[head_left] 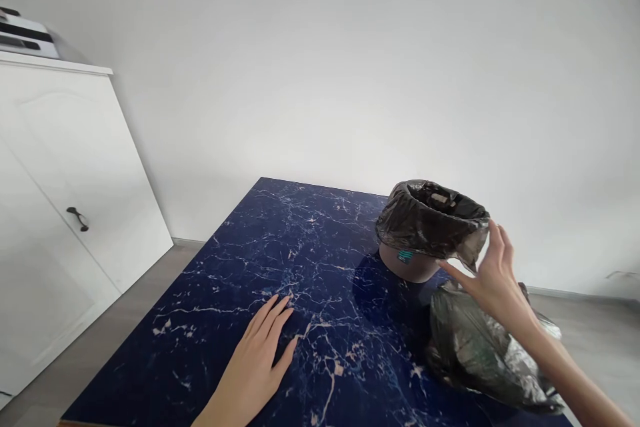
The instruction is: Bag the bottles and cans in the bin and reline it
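Observation:
My left hand (257,357) lies flat on the dark blue marble-patterned table (300,240), palm down, fingers stretched out, holding nothing. At the table's right side stands a small trash bin (410,267), upright, its grey-brown lower wall showing a teal label. A black trash bag (425,227) lines it and folds down over its rim. Against the right side of the bin is my right hand (493,277), thumb and fingers spread wide at the bag's overhanging edge. Below that wrist a full-looking, crumpled black plastic bag (475,340) rests on the table, partly covered by my forearm.
A white cabinet (65,167) with a dark handle stands on the left, with a white and black device (27,37) on top. Behind the table rises a pale wall (320,67). Grey floor (590,330) shows past the table's right edge.

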The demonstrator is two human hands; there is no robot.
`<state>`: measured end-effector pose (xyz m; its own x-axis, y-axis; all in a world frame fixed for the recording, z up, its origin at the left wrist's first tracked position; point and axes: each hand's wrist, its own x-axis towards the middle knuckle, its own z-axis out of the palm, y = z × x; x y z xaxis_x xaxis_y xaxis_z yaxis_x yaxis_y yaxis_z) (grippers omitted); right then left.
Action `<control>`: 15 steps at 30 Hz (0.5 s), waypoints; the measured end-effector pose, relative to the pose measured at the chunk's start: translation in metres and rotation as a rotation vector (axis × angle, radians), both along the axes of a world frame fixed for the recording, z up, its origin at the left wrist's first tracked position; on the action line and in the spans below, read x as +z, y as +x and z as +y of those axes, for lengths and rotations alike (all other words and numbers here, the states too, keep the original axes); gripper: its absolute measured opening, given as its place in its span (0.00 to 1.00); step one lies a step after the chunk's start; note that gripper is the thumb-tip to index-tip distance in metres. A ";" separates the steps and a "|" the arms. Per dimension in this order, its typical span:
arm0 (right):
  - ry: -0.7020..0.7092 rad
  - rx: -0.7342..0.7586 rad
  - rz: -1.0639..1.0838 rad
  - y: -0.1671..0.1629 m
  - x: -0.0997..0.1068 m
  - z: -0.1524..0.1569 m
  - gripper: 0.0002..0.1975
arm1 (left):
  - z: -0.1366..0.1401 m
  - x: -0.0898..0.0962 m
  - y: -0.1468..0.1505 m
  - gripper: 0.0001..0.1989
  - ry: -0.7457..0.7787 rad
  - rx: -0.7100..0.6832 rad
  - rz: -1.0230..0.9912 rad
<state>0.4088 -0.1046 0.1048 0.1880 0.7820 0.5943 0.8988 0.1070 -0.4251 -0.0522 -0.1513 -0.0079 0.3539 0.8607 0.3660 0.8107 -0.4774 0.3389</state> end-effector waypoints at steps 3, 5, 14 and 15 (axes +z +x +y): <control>0.165 0.016 -0.046 -0.049 -0.004 -0.044 0.43 | -0.002 -0.001 -0.001 0.26 0.007 -0.015 -0.004; 0.222 0.185 -0.138 -0.081 -0.007 -0.067 0.35 | -0.002 -0.002 -0.002 0.27 0.004 -0.021 -0.007; 0.262 0.116 -0.092 -0.117 -0.006 -0.084 0.22 | 0.000 -0.005 -0.003 0.28 -0.017 -0.060 -0.006; 0.275 0.121 -0.074 -0.120 -0.012 -0.088 0.21 | 0.001 -0.006 -0.003 0.28 -0.018 -0.064 0.002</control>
